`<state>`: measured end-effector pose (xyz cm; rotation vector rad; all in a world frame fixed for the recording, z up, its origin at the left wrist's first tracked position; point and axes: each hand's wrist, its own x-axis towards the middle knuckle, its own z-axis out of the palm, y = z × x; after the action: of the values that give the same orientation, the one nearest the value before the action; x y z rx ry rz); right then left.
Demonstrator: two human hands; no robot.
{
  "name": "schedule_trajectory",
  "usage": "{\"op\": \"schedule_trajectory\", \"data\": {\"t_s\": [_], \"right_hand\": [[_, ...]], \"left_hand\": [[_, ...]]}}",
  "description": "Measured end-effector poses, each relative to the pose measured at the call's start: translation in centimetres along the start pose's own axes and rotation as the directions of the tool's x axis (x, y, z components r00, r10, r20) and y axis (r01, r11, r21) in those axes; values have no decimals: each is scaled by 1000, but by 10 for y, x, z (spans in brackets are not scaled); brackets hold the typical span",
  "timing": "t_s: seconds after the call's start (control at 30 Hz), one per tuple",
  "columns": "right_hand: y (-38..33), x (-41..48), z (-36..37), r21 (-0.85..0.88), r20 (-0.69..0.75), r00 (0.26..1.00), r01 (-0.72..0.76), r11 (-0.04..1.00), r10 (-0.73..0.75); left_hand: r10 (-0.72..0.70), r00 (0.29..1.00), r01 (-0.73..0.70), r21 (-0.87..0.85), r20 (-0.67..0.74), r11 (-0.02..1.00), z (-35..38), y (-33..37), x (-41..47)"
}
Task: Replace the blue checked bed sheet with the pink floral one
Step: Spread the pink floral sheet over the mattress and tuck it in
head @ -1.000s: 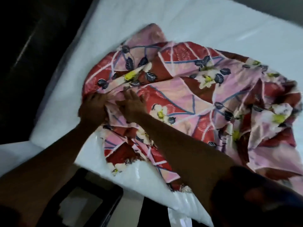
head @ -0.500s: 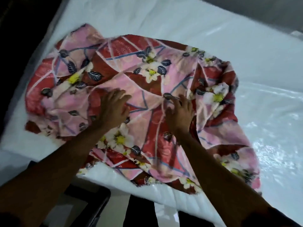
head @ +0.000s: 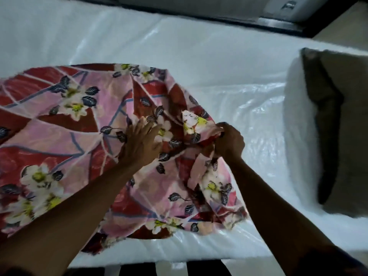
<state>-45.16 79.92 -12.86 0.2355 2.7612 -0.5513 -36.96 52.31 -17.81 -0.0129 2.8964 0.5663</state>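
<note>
The pink floral sheet (head: 59, 140) is seen lying crumpled on the white mattress (head: 179, 46), spread under both hands and out to the left of the left hand, its near edge hanging over the mattress side below the forearms. The left hand (head: 141, 144) is laid flat on the sheet, fingers straight and spread, palm down, nothing gripped. The right hand (head: 229, 142) is closed round a bunched fold of the sheet at the cloth's right-hand margin, fingers curled, the fold drawn up into creases between the two hands. Shiny plastic wrap (head: 264, 120) is noted on the mattress just right of the right hand. A brownish pillow (head: 346, 126) is recorded well to the right of the right hand, apart from the sheet.
</note>
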Motion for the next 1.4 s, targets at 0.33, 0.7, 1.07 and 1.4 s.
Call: {"op": "schedule_trajectory", "data": {"t_s": [0.33,0.7,1.07,1.4], "right_hand": [[103,94,-109,269,-16,935,-337,902,354],[156,86,-71,280,-48,988,-127,952,145],[163,100,-81,-45,-369,919,131,990,-139],[142,177,-67,-10,-14,1000,-3,1000,3]], "left_hand": [[-40,982,46,-30,185,998,25,90,60],[267,953,-270,3,140,963,53,164,92],[167,985,-172,-177,-43,969,37,248,226],[307,950,-310,-50,-54,950,53,221,159]]}}
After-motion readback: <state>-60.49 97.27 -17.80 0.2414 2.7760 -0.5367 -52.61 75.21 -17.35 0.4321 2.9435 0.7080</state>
